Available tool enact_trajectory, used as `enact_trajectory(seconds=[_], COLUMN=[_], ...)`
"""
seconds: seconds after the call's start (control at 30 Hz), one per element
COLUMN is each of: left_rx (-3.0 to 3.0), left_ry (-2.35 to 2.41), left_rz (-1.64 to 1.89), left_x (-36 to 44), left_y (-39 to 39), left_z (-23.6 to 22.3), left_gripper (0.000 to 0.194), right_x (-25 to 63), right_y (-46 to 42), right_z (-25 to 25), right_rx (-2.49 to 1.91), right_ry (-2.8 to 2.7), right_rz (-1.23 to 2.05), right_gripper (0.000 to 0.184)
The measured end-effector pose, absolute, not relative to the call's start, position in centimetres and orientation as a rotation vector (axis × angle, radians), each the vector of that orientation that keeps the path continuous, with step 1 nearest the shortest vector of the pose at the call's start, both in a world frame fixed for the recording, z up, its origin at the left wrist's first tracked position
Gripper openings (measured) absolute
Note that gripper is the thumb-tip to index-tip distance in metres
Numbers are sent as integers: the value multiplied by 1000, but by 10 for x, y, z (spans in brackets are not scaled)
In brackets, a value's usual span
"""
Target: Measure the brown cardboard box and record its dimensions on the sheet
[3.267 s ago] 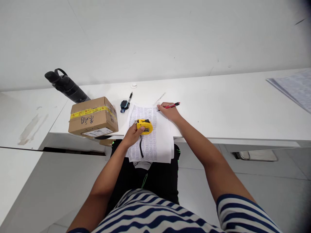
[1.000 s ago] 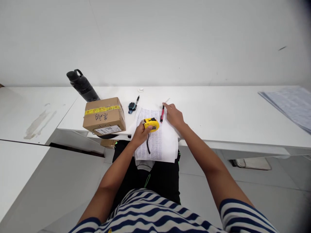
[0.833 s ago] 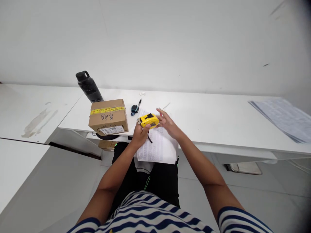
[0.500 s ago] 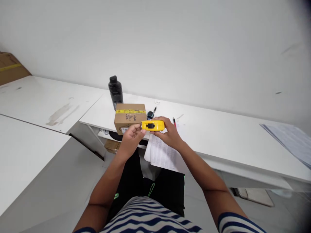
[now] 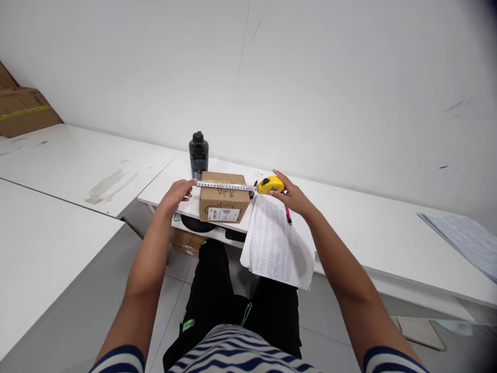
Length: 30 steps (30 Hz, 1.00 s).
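My right hand (image 5: 290,194) grips a yellow tape measure (image 5: 271,184) by its case, just right of a small cardboard box (image 5: 223,203). From the case a white blade (image 5: 233,186) with black and red numbers stretches leftward across the top of the box. My left hand (image 5: 179,196) pinches the blade's free end near the box's left side. Yellow tape, handwriting and a white label (image 5: 224,214) mark the box. Whether the blade touches the box top, I cannot tell.
A black bottle (image 5: 199,155) stands behind the box. Printed papers (image 5: 272,243) with a red pen (image 5: 288,215) overhang the desk's front edge. More sheets (image 5: 462,241) lie at the right. A larger carton (image 5: 27,109) sits far left, and another box (image 5: 186,242) is under the desk.
The tape blade has been drawn out across the box. My hands have moved apart, the left to the left and the right to the right with the case. The view has shifted slightly.
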<state>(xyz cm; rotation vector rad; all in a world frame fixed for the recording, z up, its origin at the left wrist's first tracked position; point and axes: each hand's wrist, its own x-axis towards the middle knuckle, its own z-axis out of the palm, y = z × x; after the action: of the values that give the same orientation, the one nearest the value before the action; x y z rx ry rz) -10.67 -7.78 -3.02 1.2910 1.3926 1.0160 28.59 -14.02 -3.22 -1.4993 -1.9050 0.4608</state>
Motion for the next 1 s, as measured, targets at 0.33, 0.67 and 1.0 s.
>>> enact_trajectory(seconds=[0.33, 0.67, 1.0], left_rx=[1129, 1421, 1751], left_ry=[1365, 1421, 1407], left_rz=[1007, 1075, 1127], left_x=[-66, -76, -69], left_y=[-78, -79, -44], left_z=[-53, -43, 18], left_gripper=[68, 43, 25], right_x=[259, 255, 216], right_y=[-123, -132, -190], right_z=[-17, -16, -18], right_rx=[-1514, -1546, -1632], right_ry=[-2037, -2052, -1906], right_rz=[440, 324, -60], right_gripper=[65, 60, 67])
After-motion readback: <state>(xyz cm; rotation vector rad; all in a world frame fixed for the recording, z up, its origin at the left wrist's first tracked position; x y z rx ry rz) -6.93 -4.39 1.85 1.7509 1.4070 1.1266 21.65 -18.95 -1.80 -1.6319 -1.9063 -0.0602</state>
